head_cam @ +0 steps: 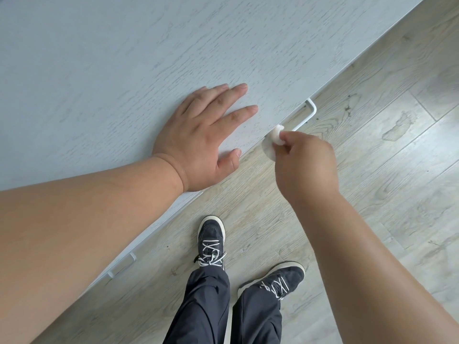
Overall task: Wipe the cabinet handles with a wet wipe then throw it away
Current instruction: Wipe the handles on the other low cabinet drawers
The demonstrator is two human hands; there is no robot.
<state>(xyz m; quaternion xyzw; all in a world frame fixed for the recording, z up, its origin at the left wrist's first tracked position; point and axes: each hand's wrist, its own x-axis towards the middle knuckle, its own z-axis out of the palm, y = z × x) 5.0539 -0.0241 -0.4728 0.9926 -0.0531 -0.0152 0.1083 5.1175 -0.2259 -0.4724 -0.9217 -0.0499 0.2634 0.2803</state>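
Two white handles show on the front of the pale blue-grey cabinet [99,70], and the wiping seems to be under way on one of them. The right hand [305,165] has its fingers curled in and pinching a bunched white wet wipe [274,140] between thumb and fingertips. The wipe sits at the near end of the right handle [306,121], where the bar meets the cabinet front; it looks to be touching the bar there, though the contact itself is partly hidden by the wad. The rest of that bar, up to its far corner, lies bare beyond the wipe, so I judge this handle at best begun, with a stroke along its length left to do. The left hand [201,135] lies flat on the cabinet top, fingers spread and straight, thumb at the front edge, holding nothing and apparently bracing the lean. The second handle [123,266] is well apart, low on the left beneath the left forearm; nothing in view tells whether it has been wiped. No bin appears anywhere on the wood-pattern floor [372,170], so the throwing away is not yet done and will likely mean turning elsewhere. On balance the task looks somewhere in its wiping stage, with disposal wholly outstanding.
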